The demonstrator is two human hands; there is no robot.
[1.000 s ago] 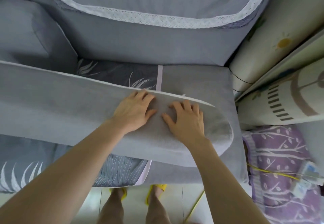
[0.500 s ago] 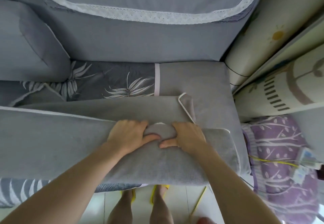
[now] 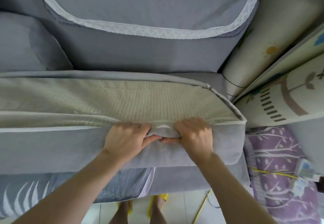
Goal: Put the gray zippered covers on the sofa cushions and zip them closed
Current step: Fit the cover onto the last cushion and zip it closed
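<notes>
Gray fabric cover (image 3: 52, 146) bunches by the beige ribbed panel (image 3: 122, 97). Left hand (image 3: 126, 139) and right hand (image 3: 194, 136) grip the fold, likely to tug it snug.

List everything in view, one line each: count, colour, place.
cushion: one, gray cover, across the sofa seat
woven panel: one, beige, cushion's upper face
sofa back: one, gray, behind the cushion
lace-edged cloth: one, gray, over the sofa back
pillow: one, gray, far left
leaf-print cloth: one, dark gray and white, under the cushion
mats: at least two, cream with drawings, right
blanket: one, purple, lower right
cord: one, yellow, floor
slippers: two, yellow, on the feet
left hand: grips a fold of the cushion's cover
right hand: grips the same fold
</notes>
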